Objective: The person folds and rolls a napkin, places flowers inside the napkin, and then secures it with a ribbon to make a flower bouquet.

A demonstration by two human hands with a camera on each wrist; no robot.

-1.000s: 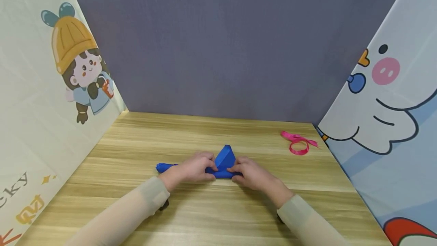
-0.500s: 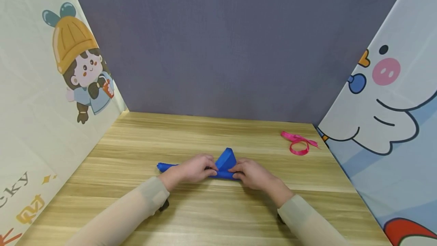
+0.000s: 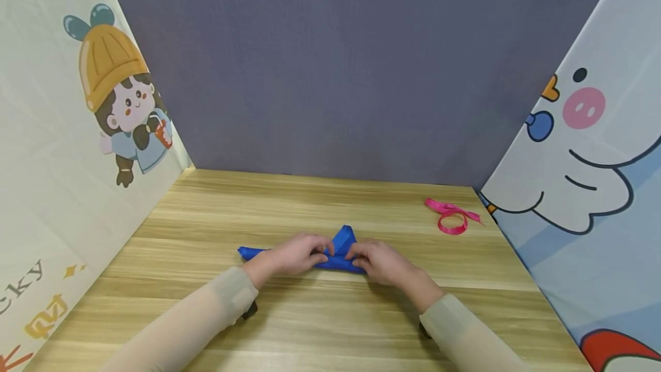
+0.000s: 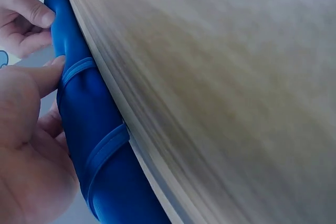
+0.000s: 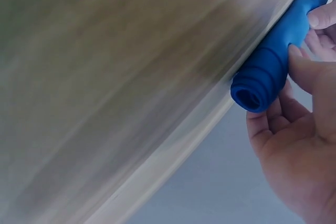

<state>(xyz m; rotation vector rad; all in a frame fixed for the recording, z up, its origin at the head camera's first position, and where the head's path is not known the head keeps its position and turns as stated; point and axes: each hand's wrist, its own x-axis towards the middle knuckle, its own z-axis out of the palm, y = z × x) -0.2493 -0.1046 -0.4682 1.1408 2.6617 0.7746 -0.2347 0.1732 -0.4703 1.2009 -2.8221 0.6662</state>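
A blue cloth lies rolled into a long thin tube across the middle of the table, with a flat pointed flap still standing out on its far side. My left hand pinches the roll left of that flap, thumb on the near side and fingers over the top. Close by on the right, my right hand grips it the same way. Slanting wraps with stitched hems show along the roll in the left wrist view. Its hollow, spiralled right end appears in the right wrist view.
A pink ribbon with a loop lies at the table's back right. The wood-grain table is bounded by a grey back panel and printed panels on the left and right.
The pointed flap has become shorter as the cloth rolls over it. My left fingers have shifted right and up onto the roll; the right hand has barely moved.
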